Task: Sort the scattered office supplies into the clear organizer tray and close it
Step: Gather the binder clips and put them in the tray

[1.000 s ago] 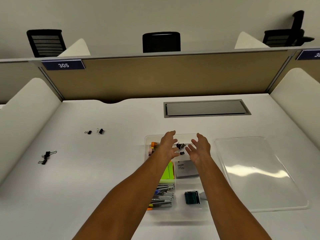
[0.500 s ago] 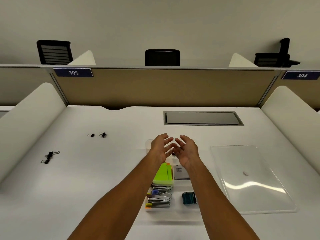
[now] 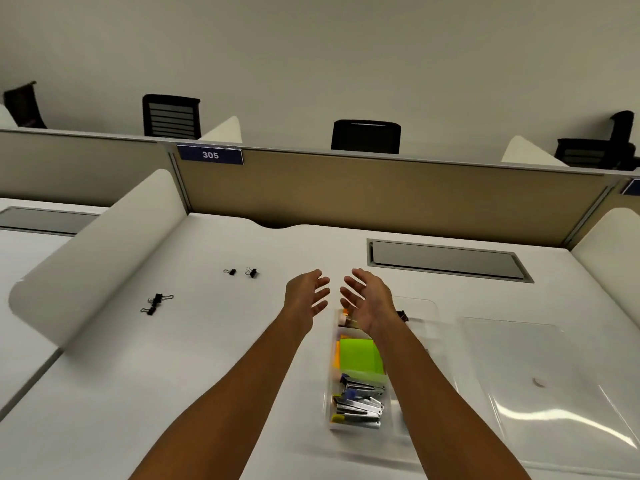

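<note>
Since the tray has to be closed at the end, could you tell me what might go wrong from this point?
Four binder clips still lie loose on the desk, one pair far, another near the white divider; they are small and could be overlooked. Both hands, left hand and right hand, are empty. The clear lid lies flat beside the organizer tray, hard to see, so an arm could knock it.

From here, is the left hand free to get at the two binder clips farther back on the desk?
Probably yes. The left hand is open and holds nothing, and only bare desk lies between it and the two binder clips.
</note>
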Available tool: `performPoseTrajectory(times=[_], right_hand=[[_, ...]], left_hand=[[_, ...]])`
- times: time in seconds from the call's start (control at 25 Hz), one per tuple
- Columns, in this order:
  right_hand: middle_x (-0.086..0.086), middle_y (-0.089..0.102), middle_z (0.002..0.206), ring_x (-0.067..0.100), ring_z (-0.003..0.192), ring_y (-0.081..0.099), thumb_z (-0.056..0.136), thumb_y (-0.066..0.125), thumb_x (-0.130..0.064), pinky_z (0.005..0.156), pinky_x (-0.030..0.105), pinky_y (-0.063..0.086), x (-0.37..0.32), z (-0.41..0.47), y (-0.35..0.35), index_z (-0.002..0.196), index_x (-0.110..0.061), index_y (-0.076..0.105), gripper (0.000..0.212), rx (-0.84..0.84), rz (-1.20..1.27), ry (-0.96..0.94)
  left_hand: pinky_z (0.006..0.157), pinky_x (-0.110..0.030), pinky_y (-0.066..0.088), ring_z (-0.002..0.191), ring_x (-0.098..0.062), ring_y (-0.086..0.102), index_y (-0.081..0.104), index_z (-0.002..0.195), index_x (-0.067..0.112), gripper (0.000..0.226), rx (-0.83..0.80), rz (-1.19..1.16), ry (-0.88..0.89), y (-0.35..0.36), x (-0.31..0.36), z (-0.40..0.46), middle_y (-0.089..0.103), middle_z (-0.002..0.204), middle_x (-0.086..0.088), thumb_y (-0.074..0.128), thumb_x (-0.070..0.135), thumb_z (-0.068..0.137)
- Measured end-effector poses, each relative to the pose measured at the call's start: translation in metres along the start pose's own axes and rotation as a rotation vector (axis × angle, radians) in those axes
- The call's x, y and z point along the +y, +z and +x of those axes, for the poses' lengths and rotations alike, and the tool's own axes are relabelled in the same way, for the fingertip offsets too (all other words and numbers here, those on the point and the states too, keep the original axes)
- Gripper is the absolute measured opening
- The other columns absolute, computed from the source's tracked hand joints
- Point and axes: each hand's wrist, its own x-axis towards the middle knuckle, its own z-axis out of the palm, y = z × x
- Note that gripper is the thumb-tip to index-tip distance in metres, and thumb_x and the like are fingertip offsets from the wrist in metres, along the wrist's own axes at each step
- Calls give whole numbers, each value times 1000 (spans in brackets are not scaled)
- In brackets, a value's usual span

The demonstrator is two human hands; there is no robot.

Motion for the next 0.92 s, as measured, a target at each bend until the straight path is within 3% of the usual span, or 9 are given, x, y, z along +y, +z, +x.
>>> performPoseTrajectory(times=[0.28, 0.56, 0.64, 0.76, 0.84, 0.92], right_hand=[[7, 69, 106, 28, 97, 66, 93, 59, -30, 75, 37, 55, 27, 12, 61, 108, -16, 65, 21, -87, -181, 3], [2, 62, 109, 24, 102, 63, 92, 59, -32, 82, 37, 55, 51, 44, 120, 120, -20, 56, 31, -179, -625, -78], [0, 60, 105, 25, 104, 61, 90, 62, -31, 86, 38, 54, 60, 56, 136, 125, -21, 53, 38, -193, -723, -107], [0, 59, 100, 17, 92, 60, 88, 65, -29, 86, 37, 53, 75, 75, 157, 130, -20, 48, 46, -230, -856, -115], [4, 60, 107, 19, 91, 58, 86, 67, -29, 89, 39, 52, 85, 90, 169, 132, -19, 46, 52, -247, -966, -118], [6, 55, 120, 20, 100, 56, 85, 69, -30, 87, 37, 50, 89, 101, 173, 135, -20, 44, 57, -252, -1087, -159]], left_hand=[[79, -34, 54, 98, -20, 67, 63, 114, 15, 26, 136, 11, 73, -84, 30, 17, 71, 104, -2, 58, 27, 91], [83, -37, 53, 101, -19, 60, 65, 95, 22, 8, 290, 74, 126, -172, 45, 44, 65, 109, -1, 62, 24, 88], [85, -37, 53, 101, -18, 58, 65, 100, 22, 13, 336, 97, 133, -198, 46, 55, 63, 106, 3, 64, 22, 87], [80, -33, 49, 91, -12, 57, 63, 110, 20, 26, 383, 134, 134, -236, 46, 73, 61, 108, 0, 67, 19, 85], [82, -33, 49, 87, -10, 56, 61, 118, 16, 34, 413, 155, 133, -260, 46, 88, 58, 113, -4, 68, 17, 84], [95, -39, 48, 103, -17, 57, 59, 120, 15, 38, 440, 179, 142, -277, 45, 98, 54, 121, -7, 70, 14, 83]])
